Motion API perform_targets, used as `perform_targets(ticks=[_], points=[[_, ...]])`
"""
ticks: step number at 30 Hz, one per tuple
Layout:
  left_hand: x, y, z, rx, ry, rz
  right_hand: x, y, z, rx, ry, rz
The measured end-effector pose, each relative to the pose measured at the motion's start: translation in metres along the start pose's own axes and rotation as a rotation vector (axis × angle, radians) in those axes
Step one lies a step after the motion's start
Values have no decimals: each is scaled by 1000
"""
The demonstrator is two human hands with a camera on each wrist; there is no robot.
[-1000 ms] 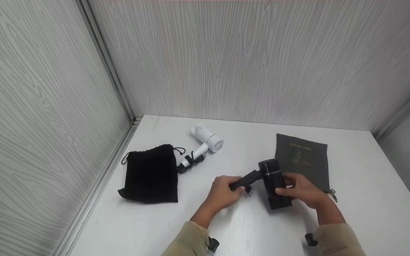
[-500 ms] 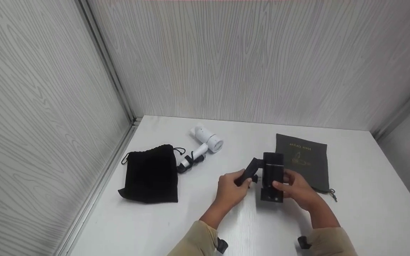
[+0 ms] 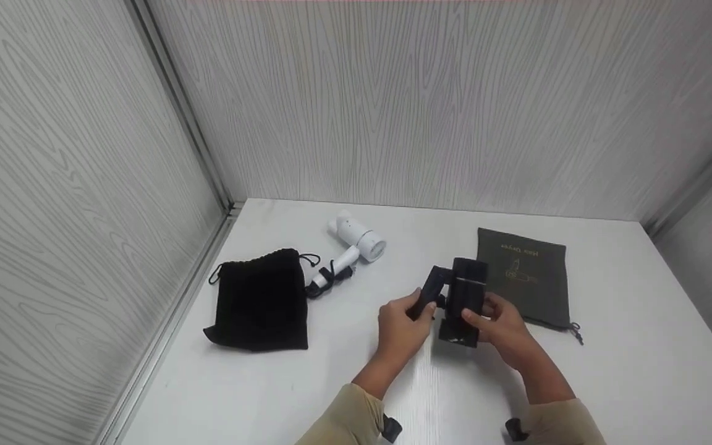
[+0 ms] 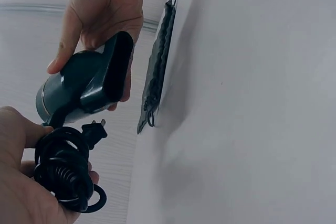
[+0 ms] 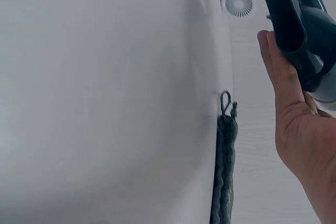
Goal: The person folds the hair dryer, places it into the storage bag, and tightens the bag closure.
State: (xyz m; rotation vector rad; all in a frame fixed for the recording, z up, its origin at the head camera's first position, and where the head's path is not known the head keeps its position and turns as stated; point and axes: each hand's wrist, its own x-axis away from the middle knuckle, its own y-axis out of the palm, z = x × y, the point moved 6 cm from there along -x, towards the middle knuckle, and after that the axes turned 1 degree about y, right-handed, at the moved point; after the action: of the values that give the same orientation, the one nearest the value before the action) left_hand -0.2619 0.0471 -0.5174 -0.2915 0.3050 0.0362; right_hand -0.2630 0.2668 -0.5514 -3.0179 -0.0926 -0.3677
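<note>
Pale wood-grain panels wall in three sides of a white tabletop (image 3: 628,346) with a faint grain, and a metal strip runs along the left corner joint.

Above the middle of that surface, both hands hold a black folding hair dryer with a flat nozzle (image 3: 462,300). It is lifted off the table, just in front of a flat olive-green drawstring pouch with gold print (image 3: 526,275). The right hand (image 3: 498,327) wraps the barrel from the right side, fingers curled round it. The barrel's long axis runs roughly away from the person, with the nozzle mouth at the near, lower end, as the right wrist view shows (image 5: 286,14). The left hand (image 3: 400,324) grips the folded handle, which angles off the barrel's left side towards that hand, so the handle lies between the two hands. In the left wrist view the same hand's fingers (image 4: 21,182) also clasp a black coiled power cord with its plug (image 4: 65,169) against the palm, the plug's prongs pointing up at the barrel (image 4: 86,85).

Well apart, on the left of the table, lies a black velvet drawstring bag (image 3: 261,301). Just beside it rests a small white hair dryer with a bundled dark cord (image 3: 356,238), its round grille facing right.
</note>
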Motion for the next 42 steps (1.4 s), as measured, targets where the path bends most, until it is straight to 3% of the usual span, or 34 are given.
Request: perform_targets(ticks=[6, 11, 20, 25, 36, 42], points=[[-3, 0, 6, -6, 19, 61, 0, 19, 2, -124, -8, 25], [-5, 0, 7, -7, 29, 62, 2, 20, 0, -134, -7, 45], [-5, 7, 3, 108, 17, -93, 7, 11, -2, -99, -3, 69], [-4, 12, 1, 114, 4, -148, 7, 8, 0, -92, 5, 73], [1, 11, -5, 88, -63, -96, 9, 7, -1, 27, 16, 8], [1, 8, -4, 75, -90, -65, 13, 0, -12, 103, -53, -51]])
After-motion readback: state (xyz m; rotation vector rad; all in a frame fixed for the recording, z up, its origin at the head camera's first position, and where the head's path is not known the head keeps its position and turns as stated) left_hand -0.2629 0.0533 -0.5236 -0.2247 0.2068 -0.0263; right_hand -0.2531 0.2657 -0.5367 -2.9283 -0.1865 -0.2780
